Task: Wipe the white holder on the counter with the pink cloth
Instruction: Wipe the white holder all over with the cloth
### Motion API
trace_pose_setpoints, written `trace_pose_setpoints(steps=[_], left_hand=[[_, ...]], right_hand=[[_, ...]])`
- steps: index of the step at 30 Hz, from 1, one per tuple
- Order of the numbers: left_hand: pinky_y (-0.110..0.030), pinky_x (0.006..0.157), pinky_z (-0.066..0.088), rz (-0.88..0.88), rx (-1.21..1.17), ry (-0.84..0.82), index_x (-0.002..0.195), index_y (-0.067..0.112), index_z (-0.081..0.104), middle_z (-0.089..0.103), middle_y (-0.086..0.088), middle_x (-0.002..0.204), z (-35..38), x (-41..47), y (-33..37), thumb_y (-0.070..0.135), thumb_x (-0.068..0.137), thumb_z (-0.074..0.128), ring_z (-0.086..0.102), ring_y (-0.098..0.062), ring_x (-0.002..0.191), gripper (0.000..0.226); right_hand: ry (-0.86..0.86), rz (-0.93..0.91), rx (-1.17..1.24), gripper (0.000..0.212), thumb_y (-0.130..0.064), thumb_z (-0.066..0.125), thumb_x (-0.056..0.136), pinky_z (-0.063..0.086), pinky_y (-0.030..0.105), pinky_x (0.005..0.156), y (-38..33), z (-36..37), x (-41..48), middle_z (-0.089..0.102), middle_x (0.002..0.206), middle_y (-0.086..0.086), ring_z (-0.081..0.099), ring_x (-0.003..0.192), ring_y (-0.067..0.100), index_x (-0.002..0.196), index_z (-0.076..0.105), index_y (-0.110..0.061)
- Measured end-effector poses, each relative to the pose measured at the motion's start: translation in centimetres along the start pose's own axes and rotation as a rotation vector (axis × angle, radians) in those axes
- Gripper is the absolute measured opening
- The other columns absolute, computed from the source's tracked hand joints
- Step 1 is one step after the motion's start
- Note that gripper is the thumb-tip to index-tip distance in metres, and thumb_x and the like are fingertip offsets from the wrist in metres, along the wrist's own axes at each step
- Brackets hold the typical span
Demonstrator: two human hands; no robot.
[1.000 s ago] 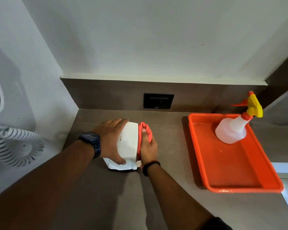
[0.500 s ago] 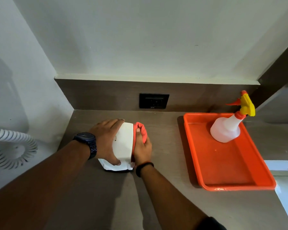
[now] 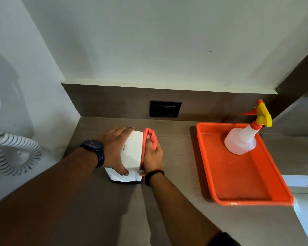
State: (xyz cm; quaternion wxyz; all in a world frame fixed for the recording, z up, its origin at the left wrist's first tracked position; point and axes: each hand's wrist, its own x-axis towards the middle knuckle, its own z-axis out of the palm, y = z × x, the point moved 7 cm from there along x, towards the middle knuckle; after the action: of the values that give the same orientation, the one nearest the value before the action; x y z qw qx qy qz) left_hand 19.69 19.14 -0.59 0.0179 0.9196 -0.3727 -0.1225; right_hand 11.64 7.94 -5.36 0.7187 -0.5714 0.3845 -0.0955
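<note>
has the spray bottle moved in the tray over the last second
No. The spray bottle sits in the same far corner of the orange tray; only the camera view shifted.

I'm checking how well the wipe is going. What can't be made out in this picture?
- White holder, head view: left face hidden by the left hand, right face by the pink cloth and right hand.
- How the cloth meets the holder: hidden.
- Any dirt on it: too small to tell.

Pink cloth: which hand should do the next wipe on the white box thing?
Right. The right hand already presses the pink cloth against the white plastic holder, while the left hand grips its other side, steadying it.
</note>
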Motion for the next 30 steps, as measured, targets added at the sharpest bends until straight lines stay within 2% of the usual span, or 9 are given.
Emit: trace_pose_setpoints(steps=[5, 10, 12, 15, 20, 21, 24, 27, 30], left_hand=[[-0.037, 0.105, 0.032, 0.015, -0.009, 0.032, 0.141, 0.021, 0.012, 0.035, -0.004, 0.146, -0.3, -0.2, 0.2, 0.075, 0.024, 0.068, 0.034, -0.024, 0.129, 0.141], [-0.037, 0.1, 0.038, 0.015, -0.029, 0.015, 0.136, 0.025, 0.021, 0.042, 0.002, 0.136, -0.3, -0.1, 0.1, 0.075, 0.026, 0.071, 0.041, -0.02, 0.119, 0.131], [-0.037, 0.097, 0.039, 0.005, -0.038, 0.012, 0.136, 0.027, 0.022, 0.043, 0.003, 0.135, -0.5, -0.2, 0.1, 0.076, 0.023, 0.069, 0.042, -0.02, 0.117, 0.131], [-0.041, 0.103, 0.036, -0.006, -0.02, -0.01, 0.141, 0.025, 0.013, 0.034, 0.0, 0.145, -0.4, -0.1, 0.1, 0.076, 0.023, 0.067, 0.034, -0.023, 0.127, 0.139], [-0.039, 0.107, 0.033, -0.01, -0.013, -0.009, 0.141, 0.025, 0.008, 0.031, -0.002, 0.148, -0.1, 0.1, 0.1, 0.077, 0.023, 0.067, 0.031, -0.023, 0.131, 0.142], [-0.039, 0.107, 0.033, -0.007, -0.019, -0.009, 0.141, 0.025, 0.009, 0.032, -0.002, 0.148, -0.1, 0.1, 0.0, 0.077, 0.023, 0.067, 0.032, -0.023, 0.131, 0.142], [-0.037, 0.102, 0.035, 0.008, -0.037, 0.008, 0.138, 0.027, 0.014, 0.038, 0.0, 0.142, -0.2, 0.1, -0.1, 0.076, 0.024, 0.068, 0.038, -0.021, 0.125, 0.136], [-0.037, 0.096, 0.039, 0.016, -0.06, 0.027, 0.135, 0.027, 0.023, 0.044, 0.004, 0.133, -0.5, 0.0, 0.0, 0.074, 0.024, 0.072, 0.043, -0.02, 0.117, 0.13], [-0.042, 0.104, 0.036, 0.001, -0.037, 0.015, 0.141, 0.024, 0.015, 0.034, 0.0, 0.145, -0.4, -0.2, 0.0, 0.076, 0.027, 0.071, 0.034, -0.023, 0.127, 0.137]], right_hand=[[0.052, 0.059, 0.115, 0.028, -0.048, 0.059, 0.09, 0.054, 0.046, 0.101, 2.7, -0.9, -3.0, 0.074, 0.118, -0.001, 0.068, 0.11, 0.02, 0.111, 0.069, -0.033], [0.013, -0.122, -0.004, 0.021, -0.056, 0.058, 0.084, 0.053, 0.048, 0.1, -1.1, 0.3, -1.4, 0.073, 0.113, 0.0, 0.067, 0.107, 0.019, 0.094, 0.069, -0.041], [0.002, -0.136, -0.057, 0.024, -0.054, 0.057, 0.087, 0.052, 0.049, 0.101, -2.0, 0.6, -0.2, 0.074, 0.111, 0.002, 0.067, 0.107, 0.021, 0.098, 0.071, -0.037], [0.01, -0.038, -0.052, 0.033, -0.05, 0.056, 0.091, 0.05, 0.048, 0.103, -0.7, 0.2, 0.9, 0.074, 0.115, 0.006, 0.066, 0.108, 0.026, 0.108, 0.072, -0.027], [0.102, 0.052, 0.068, 0.013, -0.056, 0.057, 0.083, 0.056, 0.04, 0.093, 2.9, -0.9, -2.2, 0.074, 0.104, -0.01, 0.068, 0.1, 0.016, 0.083, 0.068, -0.049], [0.099, 0.045, 0.096, 0.014, -0.058, 0.058, 0.08, 0.057, 0.041, 0.092, 2.6, -0.8, -2.7, 0.074, 0.105, -0.011, 0.07, 0.101, 0.016, 0.084, 0.068, -0.05], [0.074, -0.071, 0.05, 0.04, -0.062, 0.056, 0.075, 0.056, 0.045, 0.095, -0.1, -0.2, -2.4, 0.075, 0.109, -0.003, 0.069, 0.104, 0.019, 0.1, 0.073, -0.036], [0.069, -0.124, -0.055, 0.033, -0.051, 0.058, 0.086, 0.054, 0.043, 0.096, -1.8, 0.1, -0.4, 0.077, 0.101, 0.001, 0.069, 0.103, 0.023, 0.1, 0.075, -0.027], [0.032, -0.026, -0.078, 0.038, -0.05, 0.058, 0.09, 0.053, 0.048, 0.1, -0.9, -0.1, 0.7, 0.077, 0.108, 0.007, 0.069, 0.105, 0.027, 0.11, 0.074, -0.021]])
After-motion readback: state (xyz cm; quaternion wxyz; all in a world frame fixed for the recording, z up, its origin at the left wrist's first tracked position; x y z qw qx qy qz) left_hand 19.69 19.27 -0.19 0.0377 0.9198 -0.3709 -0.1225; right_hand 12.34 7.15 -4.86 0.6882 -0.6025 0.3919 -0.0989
